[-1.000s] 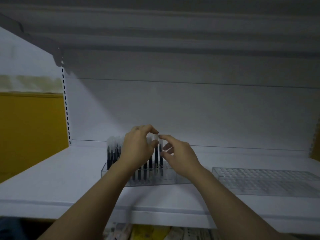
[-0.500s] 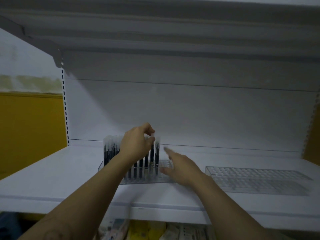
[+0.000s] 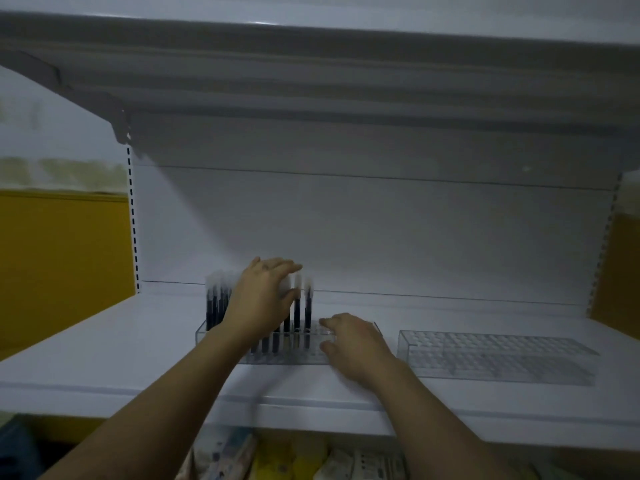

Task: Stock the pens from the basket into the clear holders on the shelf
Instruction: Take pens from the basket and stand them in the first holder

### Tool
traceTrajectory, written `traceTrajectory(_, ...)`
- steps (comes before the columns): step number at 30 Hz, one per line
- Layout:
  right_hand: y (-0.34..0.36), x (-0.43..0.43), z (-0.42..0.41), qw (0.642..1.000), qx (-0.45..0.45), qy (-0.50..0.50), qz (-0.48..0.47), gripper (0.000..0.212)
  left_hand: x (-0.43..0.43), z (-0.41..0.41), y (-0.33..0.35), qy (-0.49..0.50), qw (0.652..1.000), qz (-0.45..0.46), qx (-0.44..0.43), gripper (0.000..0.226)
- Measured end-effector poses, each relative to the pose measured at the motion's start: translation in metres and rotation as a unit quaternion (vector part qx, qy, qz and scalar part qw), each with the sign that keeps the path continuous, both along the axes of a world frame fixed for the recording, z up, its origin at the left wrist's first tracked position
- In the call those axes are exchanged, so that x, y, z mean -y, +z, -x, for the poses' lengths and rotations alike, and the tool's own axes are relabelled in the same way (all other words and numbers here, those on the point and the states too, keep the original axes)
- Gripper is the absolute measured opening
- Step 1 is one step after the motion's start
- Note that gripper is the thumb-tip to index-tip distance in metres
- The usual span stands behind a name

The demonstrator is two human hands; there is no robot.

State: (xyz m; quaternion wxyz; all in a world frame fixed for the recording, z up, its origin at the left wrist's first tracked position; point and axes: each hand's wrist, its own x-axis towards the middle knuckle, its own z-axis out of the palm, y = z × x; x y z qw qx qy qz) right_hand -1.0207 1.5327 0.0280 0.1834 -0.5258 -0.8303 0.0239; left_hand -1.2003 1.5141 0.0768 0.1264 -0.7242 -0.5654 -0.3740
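Single head-worn wide-angle view, facing forward and slightly downward, square-on to the back panel (image 3: 346, 230) of the shelving. The shelf (image 3: 104, 341) crosses the lower half of the frame at arm's reach; the underside of the upper shelf (image 3: 311, 81) fills the top. Both forearms enter from the bottom edge, the left hand (image 3: 263, 299) and right hand (image 3: 356, 344) near the centre. Wide-angle bowing shows at the margins.
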Motion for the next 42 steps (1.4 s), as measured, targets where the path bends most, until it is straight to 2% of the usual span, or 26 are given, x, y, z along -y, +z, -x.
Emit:
traceTrajectory(3, 0.010, 0.012, -0.004, 0.997, -0.066, 0.005, -0.040, 0.054, 0.015, -0.001, -0.007, -0.003, 0.999, -0.042, 0.008, 0.040)
traceTrajectory(11, 0.023, 0.055, -0.022, 0.993, -0.052, -0.017, -0.100, 0.060, 0.047, -0.031, -0.041, -0.031, 0.997, -0.063, -0.032, 0.039)
traceTrajectory(20, -0.038, 0.131, -0.095, 0.985, -0.116, -0.068, -0.105, 0.052, 0.095, -0.097, -0.104, -0.156, 0.987, -0.024, -0.024, 0.032)
traceTrajectory(23, -0.074, 0.152, -0.118, 0.980, -0.148, -0.087, -0.103, 0.047, 0.104, -0.115, -0.140, -0.174, 0.984, 0.019, -0.016, 0.031)
traceTrajectory(26, -0.117, 0.167, -0.139, 0.982, -0.133, -0.112, -0.071, 0.048, 0.111, -0.132, -0.181, -0.188, 0.980, 0.059, -0.014, 0.034)
traceTrajectory(31, -0.188, 0.177, -0.157, 0.981, -0.097, -0.156, 0.065, 0.051, 0.121, -0.155, -0.245, -0.178, 0.965, 0.193, -0.007, 0.038)
traceTrajectory(38, -0.270, 0.162, -0.162, 0.962, -0.072, -0.178, 0.195, 0.056, 0.118, -0.165, -0.327, -0.152, 0.919, 0.364, -0.030, 0.048)
traceTrajectory(42, -0.317, 0.152, -0.165, 0.943, -0.060, -0.184, 0.272, 0.061, 0.114, -0.167, -0.372, -0.135, 0.875, 0.464, -0.026, 0.053)
